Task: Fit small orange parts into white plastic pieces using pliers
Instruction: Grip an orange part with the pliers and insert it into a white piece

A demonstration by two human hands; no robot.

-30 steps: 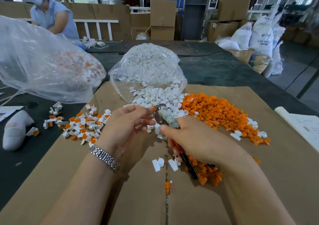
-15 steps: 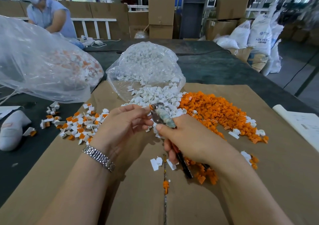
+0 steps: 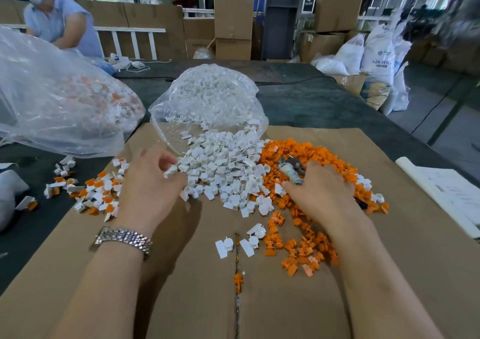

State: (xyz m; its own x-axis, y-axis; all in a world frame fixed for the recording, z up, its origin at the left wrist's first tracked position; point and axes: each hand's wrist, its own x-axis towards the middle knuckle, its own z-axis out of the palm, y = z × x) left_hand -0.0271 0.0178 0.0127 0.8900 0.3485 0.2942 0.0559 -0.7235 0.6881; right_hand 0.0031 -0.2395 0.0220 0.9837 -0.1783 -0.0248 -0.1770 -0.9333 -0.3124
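Note:
A heap of white plastic pieces (image 3: 223,172) spills from a clear bag (image 3: 207,105) onto the cardboard. To its right lies a heap of small orange parts (image 3: 306,157). My right hand (image 3: 319,195) grips the pliers (image 3: 291,171), whose jaws point up over the orange heap. My left hand (image 3: 148,182) sits at the white heap's left edge with fingers curled, pinching a white piece (image 3: 170,170). Fitted white-and-orange pieces (image 3: 96,195) lie left of that hand.
A big clear bag (image 3: 57,105) holding fitted pieces lies at the left. Brown cardboard (image 3: 207,299) covers the dark table (image 3: 324,105). Paper sheets (image 3: 446,193) lie at the right edge. A person (image 3: 57,21) works at the far left. Loose pieces (image 3: 259,240) lie near me.
My hands have parted. The right hand carried the pliers right onto the orange heap. The left hand moved left and now pinches a white piece at the white heap's edge.

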